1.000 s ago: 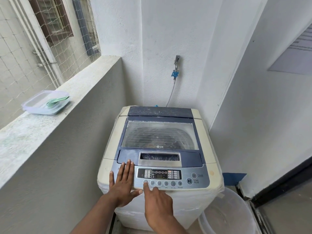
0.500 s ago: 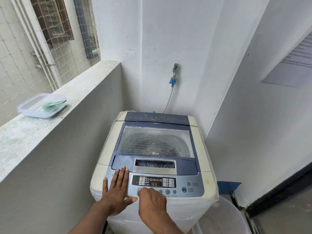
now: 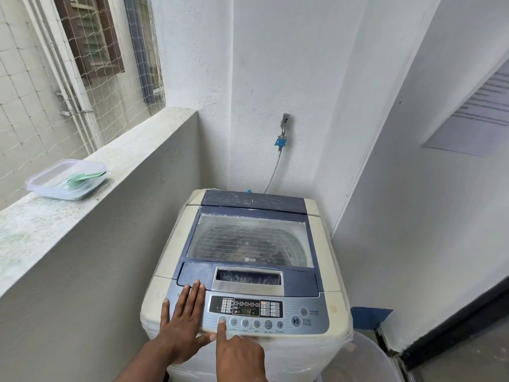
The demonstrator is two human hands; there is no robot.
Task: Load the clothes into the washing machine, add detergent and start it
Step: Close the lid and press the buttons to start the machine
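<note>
1. Head view shows the washing machine [image 3: 248, 271] standing in the corner of the balcony, its lid [image 3: 249, 238] closed; dark clothes show dimly through the glass, so loading looks done.
2. Whether detergent is in cannot be told; a clear box [image 3: 66, 179] with a green scoop sits on the ledge [image 3: 82, 205], near its outer edge.
3. The display is lit, so power seems on; the start button [image 3: 295, 321] at the panel's right end is untouched.
4. The left hand [image 3: 181, 321] lies flat, fingers straight, on the left end of the control panel [image 3: 303, 299], holding nothing.
5. The right hand [image 3: 239, 357] extends its index fingertip onto the leftmost round button [image 3: 222, 320], other fingers curled, gripping nothing.
</note>
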